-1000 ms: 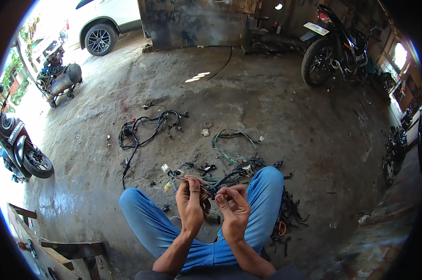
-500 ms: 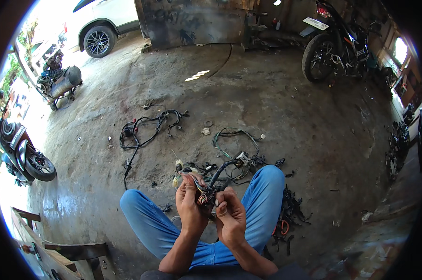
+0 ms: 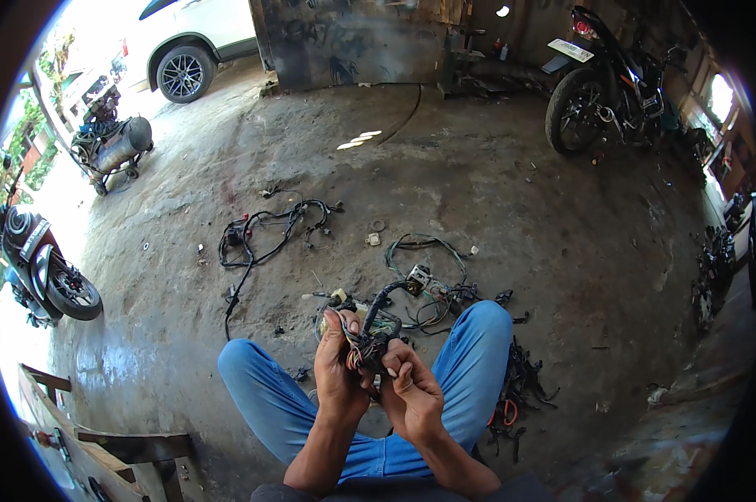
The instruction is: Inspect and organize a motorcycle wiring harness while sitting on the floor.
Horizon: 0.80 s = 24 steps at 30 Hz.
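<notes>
Holding the wire bundle (image 3: pixel 366 355) between your knees, centre of the clock, 12 straight ahead. Your left hand (image 3: pixel 339 375) is clamped round its 9 o'clock side, thumb up along the wires. Your right hand (image 3: pixel 414 386) has fingers curled in at the 3 o'clock edge, touching the dark wrap; fingertips partly hidden, can't tell if they pinch it. Hands close together, bundle between them.

From the bundle, a dark sleeved cable (image 3: pixel 383 299) runs up toward 1, near a pale connector block (image 3: pixel 420 274). Farther along 1: green wire loop (image 3: pixel 432 243) on the concrete floor (image 3: pixel 495 209). At 12, a small pale connector (image 3: pixel 373 240) just beside a dark ring (image 3: pixel 378 226). Between 10 and 11: black harness (image 3: pixel 248 238), sprawled, one tail trailing toward your left knee (image 3: pixel 246 361). At 3: black scraps (image 3: pixel 524 381) beside your right knee (image 3: pixel 482 326), orange-red loop (image 3: pixel 510 411) by them.

Well out: compressor (image 3: pixel 123 151) at 10, white car (image 3: pixel 215 32) at 11, parked motorbike (image 3: pixel 574 113) between 1 and 2.
</notes>
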Tool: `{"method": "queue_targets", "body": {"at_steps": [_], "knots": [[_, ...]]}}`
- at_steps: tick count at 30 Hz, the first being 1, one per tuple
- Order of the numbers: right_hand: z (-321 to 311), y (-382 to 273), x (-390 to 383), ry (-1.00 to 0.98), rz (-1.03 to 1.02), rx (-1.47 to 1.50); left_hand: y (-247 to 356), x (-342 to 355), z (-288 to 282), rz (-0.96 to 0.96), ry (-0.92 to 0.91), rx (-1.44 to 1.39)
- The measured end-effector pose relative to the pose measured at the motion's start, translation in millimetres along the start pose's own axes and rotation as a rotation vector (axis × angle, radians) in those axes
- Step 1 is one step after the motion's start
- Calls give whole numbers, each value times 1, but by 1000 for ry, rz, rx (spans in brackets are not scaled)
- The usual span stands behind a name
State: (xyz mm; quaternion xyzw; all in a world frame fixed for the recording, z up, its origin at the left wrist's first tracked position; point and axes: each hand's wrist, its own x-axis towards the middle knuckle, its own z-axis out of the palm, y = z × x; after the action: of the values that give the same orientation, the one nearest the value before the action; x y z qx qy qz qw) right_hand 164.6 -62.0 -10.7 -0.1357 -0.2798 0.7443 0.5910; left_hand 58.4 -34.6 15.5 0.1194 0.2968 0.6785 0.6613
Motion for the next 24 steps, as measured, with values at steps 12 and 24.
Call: {"method": "queue_targets", "body": {"at_steps": [12, 24], "knots": [[-6, -16, -12, -82, 58, 296, 31, 22, -35, 44, -68, -436], [-156, -144, -46, 783, -527, -815, 55, 20, 1, 268, 35, 197]]}}
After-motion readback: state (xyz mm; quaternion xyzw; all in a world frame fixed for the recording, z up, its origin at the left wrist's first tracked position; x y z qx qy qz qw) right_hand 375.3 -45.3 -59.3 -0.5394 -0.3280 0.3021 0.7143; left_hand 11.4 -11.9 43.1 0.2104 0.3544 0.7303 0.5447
